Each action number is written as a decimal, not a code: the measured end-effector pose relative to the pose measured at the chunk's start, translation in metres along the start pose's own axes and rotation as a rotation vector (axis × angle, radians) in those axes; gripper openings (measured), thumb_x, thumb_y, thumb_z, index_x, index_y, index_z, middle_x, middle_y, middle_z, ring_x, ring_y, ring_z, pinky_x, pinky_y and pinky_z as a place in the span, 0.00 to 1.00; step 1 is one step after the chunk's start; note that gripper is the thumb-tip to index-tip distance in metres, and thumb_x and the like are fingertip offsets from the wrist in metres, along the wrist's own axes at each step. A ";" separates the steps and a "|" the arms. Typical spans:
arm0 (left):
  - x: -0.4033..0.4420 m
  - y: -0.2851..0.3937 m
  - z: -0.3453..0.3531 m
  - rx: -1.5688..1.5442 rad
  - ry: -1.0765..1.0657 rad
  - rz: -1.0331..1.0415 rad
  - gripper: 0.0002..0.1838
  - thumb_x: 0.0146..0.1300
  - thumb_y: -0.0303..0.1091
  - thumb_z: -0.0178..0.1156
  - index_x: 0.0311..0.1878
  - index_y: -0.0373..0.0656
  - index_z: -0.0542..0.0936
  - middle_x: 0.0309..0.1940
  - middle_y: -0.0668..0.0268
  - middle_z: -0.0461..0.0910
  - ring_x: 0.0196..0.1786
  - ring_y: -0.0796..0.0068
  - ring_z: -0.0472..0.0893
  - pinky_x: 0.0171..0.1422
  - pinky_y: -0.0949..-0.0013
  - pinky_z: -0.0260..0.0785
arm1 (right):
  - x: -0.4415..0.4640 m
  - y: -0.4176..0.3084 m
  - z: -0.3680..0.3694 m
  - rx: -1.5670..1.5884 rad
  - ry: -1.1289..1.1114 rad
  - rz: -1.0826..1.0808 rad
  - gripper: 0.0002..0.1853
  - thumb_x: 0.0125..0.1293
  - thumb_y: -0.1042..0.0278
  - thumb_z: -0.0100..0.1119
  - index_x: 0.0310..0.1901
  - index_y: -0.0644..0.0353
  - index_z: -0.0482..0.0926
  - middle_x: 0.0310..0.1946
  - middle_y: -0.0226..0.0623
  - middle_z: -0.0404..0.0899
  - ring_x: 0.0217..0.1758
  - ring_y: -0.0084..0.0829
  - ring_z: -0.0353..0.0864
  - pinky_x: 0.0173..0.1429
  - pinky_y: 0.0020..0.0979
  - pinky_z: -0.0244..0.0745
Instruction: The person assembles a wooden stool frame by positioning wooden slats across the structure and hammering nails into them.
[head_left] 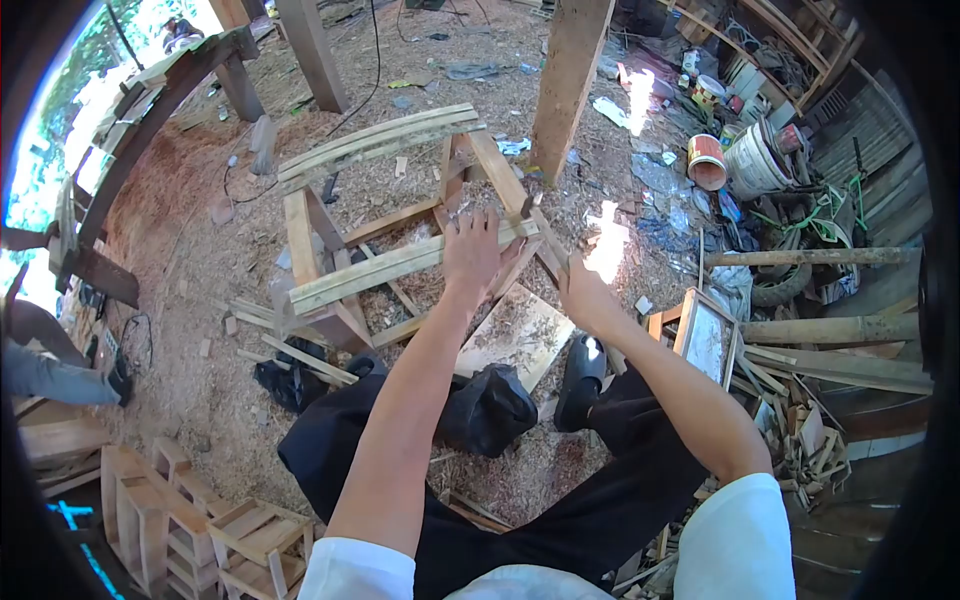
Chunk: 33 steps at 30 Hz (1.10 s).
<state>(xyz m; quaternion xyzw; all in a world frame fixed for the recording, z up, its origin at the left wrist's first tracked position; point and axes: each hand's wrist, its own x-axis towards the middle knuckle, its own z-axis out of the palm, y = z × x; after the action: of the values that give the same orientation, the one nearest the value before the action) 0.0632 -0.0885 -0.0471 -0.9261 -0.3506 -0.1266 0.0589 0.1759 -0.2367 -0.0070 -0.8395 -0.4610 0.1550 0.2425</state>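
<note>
A wooden frame (297, 232) with two pale grooved slats across its top stands on the ground ahead. My left hand (473, 250) lies over the right part of the nearer slat (370, 268), with its fingers curled over the wood. Just to the right, my right hand (588, 295) is closed around the handle of what looks like a hammer (549, 248). Its dark head is at the right end of that slat. Whether a nail is between my left fingers cannot be seen.
A wooden post (568, 90) rises behind the frame. Buckets (706, 162) and scrap lie at the right, near a small framed panel (706, 340). Black plastic bags (490, 408) and a board (518, 335) lie near my legs. Another person's leg (60, 372) shows at the left.
</note>
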 end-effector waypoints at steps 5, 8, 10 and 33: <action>0.001 -0.002 0.004 -0.004 -0.032 -0.008 0.35 0.65 0.63 0.44 0.61 0.40 0.69 0.50 0.60 0.76 0.51 0.63 0.75 0.50 0.61 0.66 | 0.000 -0.011 -0.006 0.183 0.178 -0.029 0.14 0.72 0.60 0.40 0.44 0.65 0.61 0.25 0.67 0.74 0.34 0.67 0.75 0.41 0.58 0.67; 0.004 0.000 0.001 -0.019 -0.041 -0.001 0.36 0.65 0.63 0.45 0.62 0.40 0.68 0.50 0.61 0.76 0.51 0.64 0.75 0.50 0.61 0.66 | 0.001 0.014 0.008 -0.001 -0.044 0.013 0.15 0.72 0.59 0.41 0.42 0.66 0.63 0.26 0.65 0.75 0.34 0.66 0.75 0.40 0.55 0.67; 0.002 -0.001 0.003 -0.020 -0.006 0.000 0.36 0.65 0.63 0.44 0.62 0.40 0.68 0.49 0.61 0.76 0.51 0.65 0.75 0.50 0.62 0.66 | 0.009 0.013 0.003 0.027 0.010 0.005 0.15 0.72 0.59 0.41 0.42 0.66 0.63 0.26 0.65 0.75 0.34 0.65 0.75 0.39 0.55 0.67; 0.002 -0.001 0.006 0.006 -0.011 0.000 0.36 0.65 0.63 0.46 0.63 0.41 0.68 0.51 0.61 0.76 0.52 0.64 0.75 0.50 0.61 0.66 | 0.005 -0.001 -0.011 0.144 0.039 0.021 0.17 0.72 0.58 0.42 0.44 0.68 0.62 0.25 0.64 0.74 0.34 0.65 0.75 0.40 0.56 0.65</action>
<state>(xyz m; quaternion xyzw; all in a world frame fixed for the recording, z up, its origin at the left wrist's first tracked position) 0.0655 -0.0852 -0.0522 -0.9266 -0.3511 -0.1206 0.0597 0.1828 -0.2349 0.0026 -0.8276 -0.4348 0.1739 0.3095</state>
